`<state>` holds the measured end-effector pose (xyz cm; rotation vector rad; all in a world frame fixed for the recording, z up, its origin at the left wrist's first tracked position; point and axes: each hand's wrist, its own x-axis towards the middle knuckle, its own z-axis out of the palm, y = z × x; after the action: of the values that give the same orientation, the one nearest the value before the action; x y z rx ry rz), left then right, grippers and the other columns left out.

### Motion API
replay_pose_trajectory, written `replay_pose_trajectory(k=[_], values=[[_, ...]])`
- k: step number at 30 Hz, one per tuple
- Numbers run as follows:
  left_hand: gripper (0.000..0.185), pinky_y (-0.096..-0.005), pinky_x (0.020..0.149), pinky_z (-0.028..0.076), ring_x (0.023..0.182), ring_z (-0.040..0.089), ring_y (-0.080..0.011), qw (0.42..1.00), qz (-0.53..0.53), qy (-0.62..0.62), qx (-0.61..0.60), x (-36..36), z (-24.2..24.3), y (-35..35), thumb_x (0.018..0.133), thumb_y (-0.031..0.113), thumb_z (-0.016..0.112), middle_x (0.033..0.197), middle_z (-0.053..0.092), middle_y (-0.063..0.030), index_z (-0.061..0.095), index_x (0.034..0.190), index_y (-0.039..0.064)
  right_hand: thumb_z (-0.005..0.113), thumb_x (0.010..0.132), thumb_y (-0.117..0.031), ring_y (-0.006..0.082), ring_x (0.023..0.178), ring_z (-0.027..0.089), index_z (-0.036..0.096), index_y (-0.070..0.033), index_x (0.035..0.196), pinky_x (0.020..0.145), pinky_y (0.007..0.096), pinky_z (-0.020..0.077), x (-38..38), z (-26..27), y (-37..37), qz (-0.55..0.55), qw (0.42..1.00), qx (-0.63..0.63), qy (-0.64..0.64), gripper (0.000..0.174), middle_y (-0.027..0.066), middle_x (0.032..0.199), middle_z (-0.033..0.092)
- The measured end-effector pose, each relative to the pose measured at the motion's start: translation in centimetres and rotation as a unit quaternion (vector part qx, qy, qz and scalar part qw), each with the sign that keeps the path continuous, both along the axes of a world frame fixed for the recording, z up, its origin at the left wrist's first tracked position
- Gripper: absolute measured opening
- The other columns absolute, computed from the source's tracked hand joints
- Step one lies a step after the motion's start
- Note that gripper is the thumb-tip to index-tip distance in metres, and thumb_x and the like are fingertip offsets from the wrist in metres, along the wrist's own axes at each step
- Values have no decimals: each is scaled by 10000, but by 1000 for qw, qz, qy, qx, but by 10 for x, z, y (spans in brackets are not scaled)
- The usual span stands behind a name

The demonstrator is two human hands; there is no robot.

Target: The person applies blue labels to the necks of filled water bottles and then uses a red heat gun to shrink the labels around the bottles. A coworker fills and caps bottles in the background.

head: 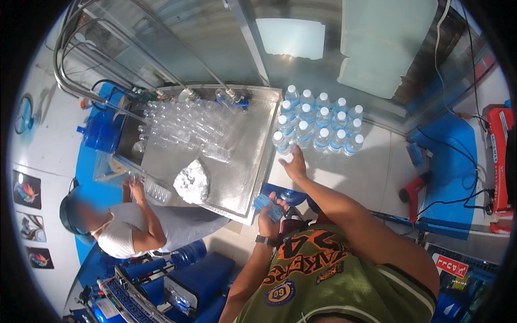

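My left hand holds a stack of blue printed labels in front of my body. My right hand reaches over the white counter, thumb and fingers apart. It is beside the nearest left water bottle of a group; whether a fingertip touches that bottle cannot be told. Several clear bottles with white caps stand upright there in rows, with blue bands around them.
A steel filling table on the left bears clear empty bottles and a bag of white caps. Another person works there, hands on a bottle. A red heat gun and cords lie on the right. Glass stands behind.
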<state>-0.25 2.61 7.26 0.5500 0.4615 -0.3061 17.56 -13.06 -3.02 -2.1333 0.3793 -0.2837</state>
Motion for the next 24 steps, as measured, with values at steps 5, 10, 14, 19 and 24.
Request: replay_pose_trajectory(k=[5, 10, 14, 19, 24], values=[[494, -472, 1096, 565, 1238, 709, -327, 980, -146, -23, 131, 13, -18, 2, 1064, 13, 580, 1356, 704, -213, 488, 1547, -32, 779, 1042, -336, 103, 1004, 690, 679, 37, 1286, 860, 302, 571, -123, 29, -57, 196, 888, 382, 163, 457, 59, 1132, 754], [523, -378, 1002, 600, 1135, 754, -223, 883, -351, -122, 287, 34, -36, -16, 989, 108, 797, 1272, 774, -130, 623, 1473, 13, 758, 1061, -315, 116, 1045, 690, 677, -22, 1305, 893, 300, 585, -206, 80, -95, 119, 840, 460, 260, 390, 58, 1163, 741], [500, -350, 970, 598, 1093, 758, -172, 803, -429, -217, 352, 50, -41, -59, 923, 206, 891, 1236, 795, -104, 721, 1350, 10, 759, 1056, -292, 119, 1021, 684, 683, -24, 1267, 883, 297, 584, -217, 93, -110, 76, 877, 416, 227, 349, 50, 1138, 727], [515, -325, 918, 604, 1022, 764, -157, 723, -482, -213, 446, 53, -23, -106, 919, 264, 891, 1194, 800, -100, 738, 1337, 4, 765, 1040, -246, 115, 980, 668, 687, -43, 1214, 850, 291, 575, -219, 107, -150, 11, 819, 538, 198, 279, 27, 1100, 706], [586, -335, 773, 608, 866, 732, -160, 899, -357, -64, 245, 5, -11, -132, 1017, 353, 810, 1117, 778, -85, 631, 1464, 20, 748, 1039, -241, 112, 875, 662, 693, -48, 1148, 812, 281, 533, -220, 124, -196, -91, 759, 630, 138, 228, 23, 1000, 721]])
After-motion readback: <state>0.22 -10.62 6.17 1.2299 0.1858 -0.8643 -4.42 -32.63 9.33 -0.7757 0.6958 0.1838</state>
